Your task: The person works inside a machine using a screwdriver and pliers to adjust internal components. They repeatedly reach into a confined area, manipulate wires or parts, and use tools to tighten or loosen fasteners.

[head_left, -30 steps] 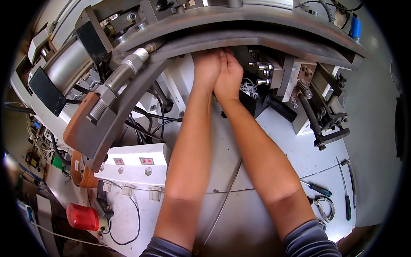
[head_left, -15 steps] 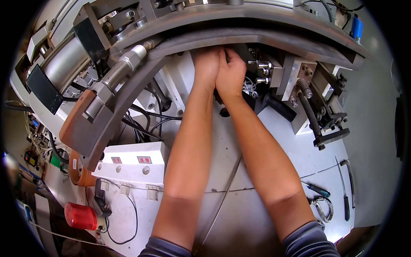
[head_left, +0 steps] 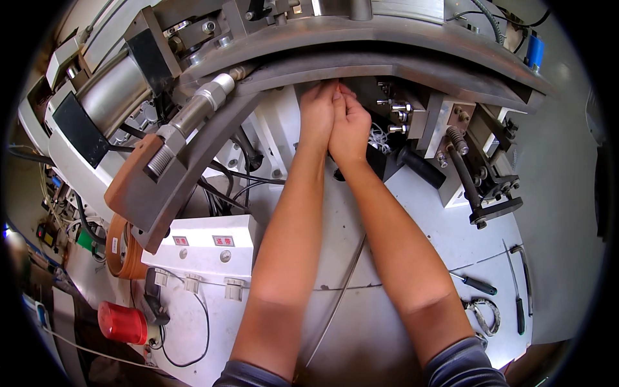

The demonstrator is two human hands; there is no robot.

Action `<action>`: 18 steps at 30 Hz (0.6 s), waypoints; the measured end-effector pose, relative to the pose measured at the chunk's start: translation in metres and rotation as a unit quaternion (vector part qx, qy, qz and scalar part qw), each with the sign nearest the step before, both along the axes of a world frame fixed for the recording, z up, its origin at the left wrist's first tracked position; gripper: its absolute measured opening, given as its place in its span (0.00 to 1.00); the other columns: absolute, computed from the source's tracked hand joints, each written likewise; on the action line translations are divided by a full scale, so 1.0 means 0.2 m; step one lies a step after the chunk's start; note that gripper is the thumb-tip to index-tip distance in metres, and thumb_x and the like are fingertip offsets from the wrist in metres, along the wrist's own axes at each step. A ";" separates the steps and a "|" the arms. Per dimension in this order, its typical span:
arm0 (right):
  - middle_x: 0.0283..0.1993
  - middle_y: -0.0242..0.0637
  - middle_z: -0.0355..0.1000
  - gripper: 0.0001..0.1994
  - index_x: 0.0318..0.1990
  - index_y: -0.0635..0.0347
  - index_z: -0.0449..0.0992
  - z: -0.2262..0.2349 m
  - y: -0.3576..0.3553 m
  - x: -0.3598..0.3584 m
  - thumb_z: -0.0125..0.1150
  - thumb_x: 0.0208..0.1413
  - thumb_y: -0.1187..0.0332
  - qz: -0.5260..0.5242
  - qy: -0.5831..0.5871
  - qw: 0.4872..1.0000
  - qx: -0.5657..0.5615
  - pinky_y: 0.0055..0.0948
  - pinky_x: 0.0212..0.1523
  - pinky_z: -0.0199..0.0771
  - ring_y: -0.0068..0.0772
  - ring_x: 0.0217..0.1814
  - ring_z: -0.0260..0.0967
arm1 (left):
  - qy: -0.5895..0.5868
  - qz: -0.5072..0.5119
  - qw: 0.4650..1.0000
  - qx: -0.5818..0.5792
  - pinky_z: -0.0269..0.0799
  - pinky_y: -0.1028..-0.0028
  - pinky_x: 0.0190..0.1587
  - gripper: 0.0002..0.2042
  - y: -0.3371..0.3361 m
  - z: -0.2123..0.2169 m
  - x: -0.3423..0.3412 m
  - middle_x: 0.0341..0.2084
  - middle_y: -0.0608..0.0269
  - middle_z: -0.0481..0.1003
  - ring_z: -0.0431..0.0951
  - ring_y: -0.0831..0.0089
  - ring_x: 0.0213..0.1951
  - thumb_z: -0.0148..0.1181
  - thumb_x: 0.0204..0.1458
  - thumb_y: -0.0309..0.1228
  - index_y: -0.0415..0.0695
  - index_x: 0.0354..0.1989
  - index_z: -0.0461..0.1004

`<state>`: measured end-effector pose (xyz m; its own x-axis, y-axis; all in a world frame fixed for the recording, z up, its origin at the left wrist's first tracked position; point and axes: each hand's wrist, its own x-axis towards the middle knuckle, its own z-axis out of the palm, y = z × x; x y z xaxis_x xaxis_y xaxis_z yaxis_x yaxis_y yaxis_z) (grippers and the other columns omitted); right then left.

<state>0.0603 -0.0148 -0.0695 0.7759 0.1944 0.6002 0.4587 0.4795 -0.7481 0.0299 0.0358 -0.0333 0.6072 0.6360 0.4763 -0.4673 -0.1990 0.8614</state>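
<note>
Grey machine bed (head_left: 419, 219) | left hand (head_left: 317, 113), right hand (head_left: 350, 126) pressed together under curved steel frame (head_left: 400, 64) | grip unclear

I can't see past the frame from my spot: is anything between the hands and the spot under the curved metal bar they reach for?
Nothing visible. The left hand and right hand are pressed together, fingers already at the underside of the curved metal bar. What they pinch is hidden.
</note>
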 end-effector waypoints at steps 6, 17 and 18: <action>0.44 0.52 0.77 0.16 0.49 0.66 0.77 0.03 0.00 -0.02 0.53 0.63 0.63 -0.037 -0.017 0.999 0.006 0.35 0.49 0.72 0.50 0.45 0.77 | 0.016 0.026 0.999 0.039 0.71 0.72 0.43 0.16 0.00 0.02 -0.01 0.33 0.55 0.80 0.77 0.69 0.35 0.51 0.59 0.36 0.34 0.34 0.79; 0.40 0.64 0.72 0.16 0.45 0.69 0.76 0.23 -0.07 -0.01 0.52 0.62 0.62 -0.034 -0.002 0.993 -0.111 0.44 0.46 0.70 0.67 0.43 0.69 | 0.006 0.147 0.984 0.099 0.67 0.68 0.54 0.18 0.07 0.09 0.09 0.47 0.47 0.76 0.73 0.60 0.49 0.51 0.59 0.36 0.32 0.48 0.73; 0.40 0.63 0.73 0.16 0.45 0.70 0.76 0.20 -0.06 -0.01 0.52 0.63 0.63 -0.037 -0.005 0.995 -0.089 0.42 0.46 0.71 0.65 0.43 0.70 | 0.011 0.167 0.978 0.125 0.69 0.69 0.51 0.18 0.08 0.10 0.09 0.45 0.49 0.77 0.75 0.63 0.45 0.51 0.59 0.37 0.32 0.47 0.75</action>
